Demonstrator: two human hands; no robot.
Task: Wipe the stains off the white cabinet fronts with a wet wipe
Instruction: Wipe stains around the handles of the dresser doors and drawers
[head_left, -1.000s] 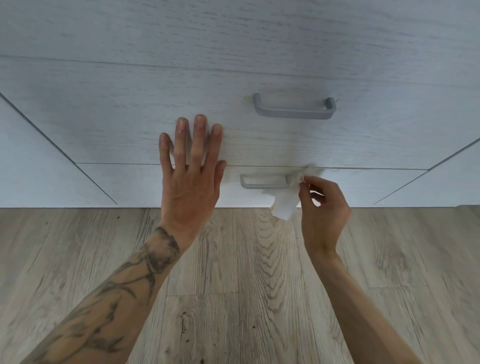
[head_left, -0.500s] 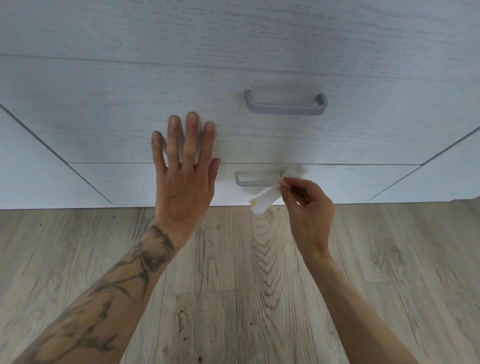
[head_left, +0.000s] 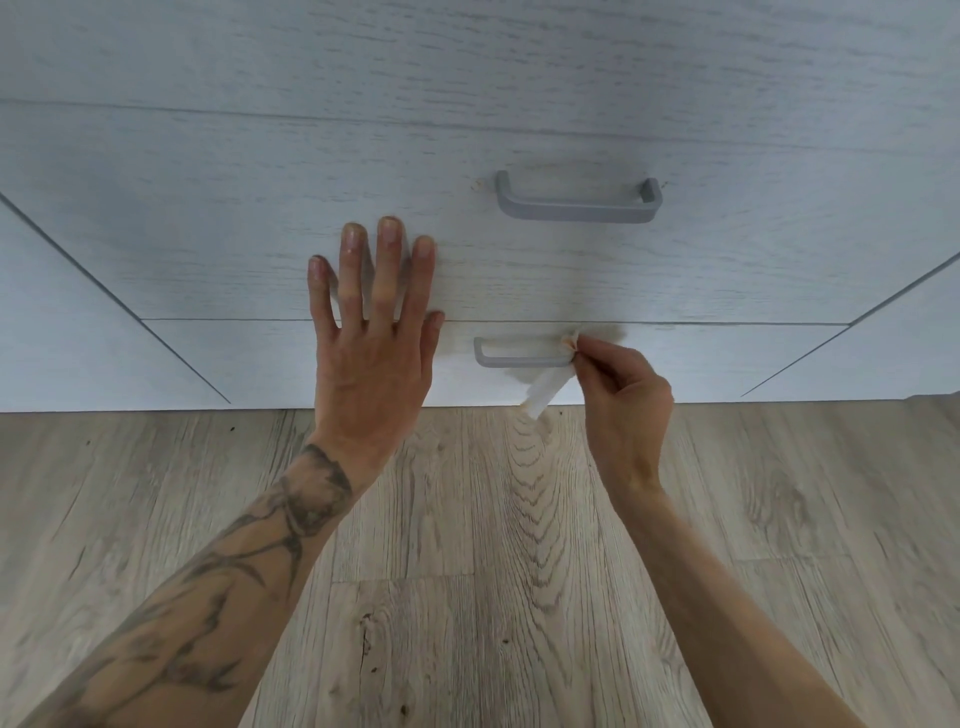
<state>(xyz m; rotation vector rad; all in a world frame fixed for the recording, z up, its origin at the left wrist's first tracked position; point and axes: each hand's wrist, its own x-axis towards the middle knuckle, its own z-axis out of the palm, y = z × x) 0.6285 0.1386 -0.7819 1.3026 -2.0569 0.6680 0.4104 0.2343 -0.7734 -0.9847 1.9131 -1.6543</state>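
Observation:
White wood-grain drawer fronts fill the top of the view. My left hand (head_left: 371, 332) lies flat with straight fingers across the seam between the upper drawer front (head_left: 260, 234) and the lower drawer front (head_left: 291, 364). My right hand (head_left: 621, 400) pinches a crumpled white wet wipe (head_left: 545, 389), stained brownish at its tips. The wipe's top end is pressed against the right end of the lower grey handle (head_left: 511, 353), and its tail hangs below. A small brownish spot (head_left: 477, 183) shows left of the upper grey handle (head_left: 576, 200).
Light wood-look floor (head_left: 519, 597) runs up to the cabinet base. Neighbouring cabinet fronts stand at the left (head_left: 62, 338) and right (head_left: 904, 338), set off by dark gaps.
My right hand shifted left along the lower handle with the wipe, then back to the handle's right end. My left hand stays pressed flat in the same spot.

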